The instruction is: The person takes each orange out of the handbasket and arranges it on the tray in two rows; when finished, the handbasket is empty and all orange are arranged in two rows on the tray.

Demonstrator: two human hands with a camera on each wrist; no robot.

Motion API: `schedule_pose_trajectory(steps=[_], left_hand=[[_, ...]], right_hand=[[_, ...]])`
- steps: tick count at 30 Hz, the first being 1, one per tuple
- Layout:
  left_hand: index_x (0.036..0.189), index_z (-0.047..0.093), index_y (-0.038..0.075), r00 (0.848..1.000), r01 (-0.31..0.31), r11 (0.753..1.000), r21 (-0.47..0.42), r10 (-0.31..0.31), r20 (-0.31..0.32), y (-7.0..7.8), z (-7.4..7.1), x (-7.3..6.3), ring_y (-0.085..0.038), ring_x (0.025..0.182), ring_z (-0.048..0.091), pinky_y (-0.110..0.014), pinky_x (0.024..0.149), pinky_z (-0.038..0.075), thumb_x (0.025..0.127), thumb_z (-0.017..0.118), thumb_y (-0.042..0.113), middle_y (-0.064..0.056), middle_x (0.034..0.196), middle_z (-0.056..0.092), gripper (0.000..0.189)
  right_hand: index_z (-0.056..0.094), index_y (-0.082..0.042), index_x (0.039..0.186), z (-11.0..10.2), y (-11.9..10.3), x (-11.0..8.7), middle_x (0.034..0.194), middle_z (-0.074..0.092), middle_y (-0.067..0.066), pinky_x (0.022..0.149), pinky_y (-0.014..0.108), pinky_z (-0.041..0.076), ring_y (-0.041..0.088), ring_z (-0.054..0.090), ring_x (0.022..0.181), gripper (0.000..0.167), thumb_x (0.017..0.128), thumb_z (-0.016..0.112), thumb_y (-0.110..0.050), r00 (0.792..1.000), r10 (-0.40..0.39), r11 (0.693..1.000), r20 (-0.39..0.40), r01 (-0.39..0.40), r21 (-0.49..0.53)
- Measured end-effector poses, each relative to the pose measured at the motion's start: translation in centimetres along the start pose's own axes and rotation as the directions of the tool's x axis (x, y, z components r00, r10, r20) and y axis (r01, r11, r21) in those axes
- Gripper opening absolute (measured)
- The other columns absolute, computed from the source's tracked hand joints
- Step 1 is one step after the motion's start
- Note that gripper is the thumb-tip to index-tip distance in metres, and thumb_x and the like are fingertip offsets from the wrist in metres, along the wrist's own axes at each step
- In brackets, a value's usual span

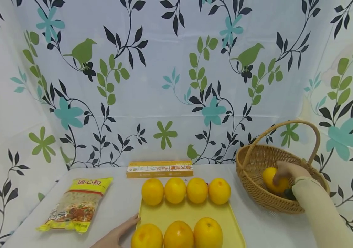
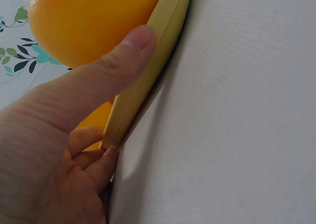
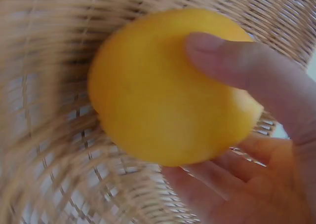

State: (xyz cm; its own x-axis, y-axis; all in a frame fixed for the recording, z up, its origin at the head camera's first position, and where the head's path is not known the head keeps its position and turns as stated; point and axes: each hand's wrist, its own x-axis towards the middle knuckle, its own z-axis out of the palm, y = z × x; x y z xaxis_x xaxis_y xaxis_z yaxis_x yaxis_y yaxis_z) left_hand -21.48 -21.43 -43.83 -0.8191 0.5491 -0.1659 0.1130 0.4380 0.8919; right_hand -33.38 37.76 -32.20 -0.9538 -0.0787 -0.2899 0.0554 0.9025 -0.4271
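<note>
Inside the wicker basket (image 1: 254,193), my right hand (image 1: 288,170) grips an orange (image 3: 168,91). In the right wrist view its thumb lies over the top of the fruit and the fingers curve beneath, close to the woven wall. My left hand (image 1: 119,232) holds the left edge of a yellow tray (image 1: 184,212). In the left wrist view its thumb (image 2: 140,39) presses on the rim, with the other fingers bent against the edge further along. Several oranges (image 1: 175,190) line the tray's far side, and a nearer row holds three oranges (image 1: 208,232).
A yellow-ended noodle bag (image 1: 77,205) lies on the white tabletop (image 1: 117,196) to the left. Behind the tray is a flat orange pasta box (image 1: 159,169). The basket's tall arched handle (image 1: 288,123) rises at the right, near the patterned cloth (image 1: 151,89) backdrop.
</note>
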Motion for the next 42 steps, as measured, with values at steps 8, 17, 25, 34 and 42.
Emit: schedule_pose_trajectory(steps=[8, 17, 25, 34, 42], left_hand=[[0.14, 0.027, 0.005, 1.0, -0.012, 1.0, -0.006, 0.012, 0.015, -0.2, -0.1, 0.1, -0.049, 0.125, 0.011, -0.066, 0.095, 0.012, 0.075, 0.073, 0.028, -0.027, 0.143, 0.012, 0.082], [0.14, 0.029, 0.008, 1.0, 0.023, 1.0, -0.007, -0.023, -0.005, 0.0, -0.1, 0.5, -0.047, 0.126, 0.011, -0.066, 0.096, 0.01, 0.073, 0.073, 0.028, -0.024, 0.144, 0.013, 0.082], [0.14, 0.027, 0.004, 0.999, -0.012, 1.0, -0.009, 0.013, 0.043, -0.2, -0.2, 0.5, -0.049, 0.126, 0.01, -0.065, 0.096, 0.011, 0.076, 0.072, 0.028, -0.027, 0.143, 0.01, 0.082], [0.139, 0.027, 0.003, 0.999, -0.012, 1.0, -0.005, 0.012, 0.033, -0.3, -0.4, 0.5, -0.048, 0.126, 0.01, -0.065, 0.097, 0.01, 0.075, 0.071, 0.028, -0.027, 0.143, 0.011, 0.082], [0.14, 0.027, 0.005, 1.0, 0.018, 1.0, -0.009, -0.018, 0.011, 0.0, -0.1, 0.4, -0.047, 0.126, 0.011, -0.065, 0.096, 0.012, 0.075, 0.072, 0.03, -0.025, 0.143, 0.013, 0.082]], right_hand=[[0.032, 0.014, 0.111, 0.2, 0.9, 0.2, 0.096, 0.047, 0.025, 0.065, 0.044, 0.047, 0.032, 0.049, 0.082, 0.063, 0.069, 0.072, -0.012, 0.974, -0.171, 0.976, -0.148, 0.189, 0.112], [0.021, 0.013, 0.123, -1.6, 0.5, -0.3, 0.125, 0.023, 0.043, 0.07, 0.044, 0.049, 0.044, 0.045, 0.097, 0.08, 0.071, 0.073, -0.017, 0.939, -0.26, 0.943, -0.223, 0.297, 0.149], [0.03, 0.008, 0.121, -3.1, -0.9, -1.7, 0.12, 0.036, 0.041, 0.077, 0.055, 0.042, 0.049, 0.043, 0.102, 0.078, 0.07, 0.075, -0.031, 0.921, -0.287, 0.954, -0.263, 0.298, 0.002], [0.035, 0.007, 0.116, -4.1, -3.2, -4.1, 0.107, 0.05, 0.032, 0.073, 0.051, 0.046, 0.04, 0.052, 0.092, 0.072, 0.074, 0.07, -0.04, 0.885, -0.325, 0.946, -0.334, 0.3, -0.124], [0.038, 0.004, 0.116, -1.6, -5.2, -8.9, 0.107, 0.051, 0.02, 0.078, 0.049, 0.046, 0.036, 0.05, 0.096, 0.067, 0.071, 0.076, -0.028, 0.802, -0.413, 0.899, -0.432, 0.436, -0.049]])
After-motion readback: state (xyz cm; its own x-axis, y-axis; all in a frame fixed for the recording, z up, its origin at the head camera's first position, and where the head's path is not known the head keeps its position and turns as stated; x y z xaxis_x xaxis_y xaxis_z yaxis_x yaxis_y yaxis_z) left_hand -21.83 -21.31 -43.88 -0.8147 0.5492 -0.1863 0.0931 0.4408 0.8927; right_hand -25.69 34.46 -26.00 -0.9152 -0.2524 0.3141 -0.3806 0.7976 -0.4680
